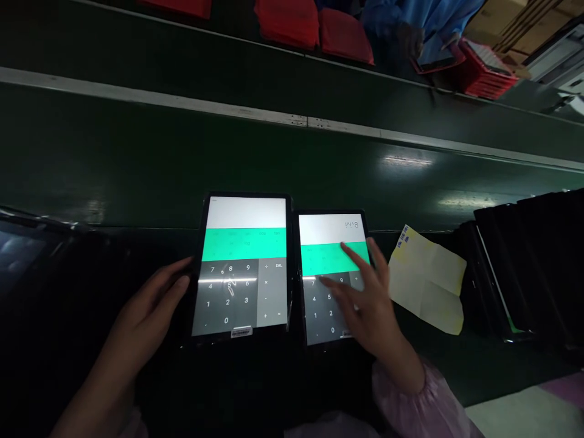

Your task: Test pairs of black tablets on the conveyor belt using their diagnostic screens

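Two tablets lie side by side, each showing a calculator with a green band and dark number keys. My left hand is at the left edge of the left tablet, thumb and fingers apart; whether it touches the edge I cannot tell. Over the right tablet my right hand is spread, its fingertips on or just above the green band and top keys. That hand covers part of the right keypad. Characters show at the top of the right screen. A small barcode label sits on the left tablet's lower edge.
A creased pale yellow paper lies right of the tablets. Several dark tablets lean in a row at far right; dark glossy items are at left. Across the green bench, a person in blue handles a tablet near red sleeves.
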`<state>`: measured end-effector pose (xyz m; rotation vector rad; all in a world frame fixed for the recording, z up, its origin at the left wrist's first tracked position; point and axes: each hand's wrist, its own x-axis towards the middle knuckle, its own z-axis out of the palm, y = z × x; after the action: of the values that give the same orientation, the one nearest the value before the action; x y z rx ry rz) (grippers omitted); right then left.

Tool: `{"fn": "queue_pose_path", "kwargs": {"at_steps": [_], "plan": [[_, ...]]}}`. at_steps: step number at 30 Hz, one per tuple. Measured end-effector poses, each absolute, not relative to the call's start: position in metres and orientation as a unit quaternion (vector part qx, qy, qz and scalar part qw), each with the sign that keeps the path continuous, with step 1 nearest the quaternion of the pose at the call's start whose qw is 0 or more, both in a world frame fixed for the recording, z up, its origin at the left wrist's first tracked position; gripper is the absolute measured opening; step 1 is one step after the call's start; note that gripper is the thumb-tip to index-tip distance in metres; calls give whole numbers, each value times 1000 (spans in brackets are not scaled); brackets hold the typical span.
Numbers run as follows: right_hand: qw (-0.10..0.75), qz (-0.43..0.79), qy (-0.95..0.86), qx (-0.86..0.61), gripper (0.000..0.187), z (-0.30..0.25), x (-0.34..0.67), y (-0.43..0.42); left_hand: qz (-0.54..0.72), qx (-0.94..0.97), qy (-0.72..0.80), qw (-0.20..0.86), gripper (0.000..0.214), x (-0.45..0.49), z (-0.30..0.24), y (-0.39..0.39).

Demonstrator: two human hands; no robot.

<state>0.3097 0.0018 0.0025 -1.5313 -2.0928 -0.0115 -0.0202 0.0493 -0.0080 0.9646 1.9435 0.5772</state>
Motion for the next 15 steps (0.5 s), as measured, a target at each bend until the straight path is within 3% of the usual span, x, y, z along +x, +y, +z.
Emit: {"fn": "queue_pose_path", "kwargs": {"at_steps": [5, 15], "plan": [[309, -92, -692, -646, 30, 0, 345, 11, 267, 357, 792, 418, 61, -17, -12, 48], [298, -86, -696, -648, 36, -6, 336, 12, 351, 330, 778, 402, 46, -8, -16, 43]]}}
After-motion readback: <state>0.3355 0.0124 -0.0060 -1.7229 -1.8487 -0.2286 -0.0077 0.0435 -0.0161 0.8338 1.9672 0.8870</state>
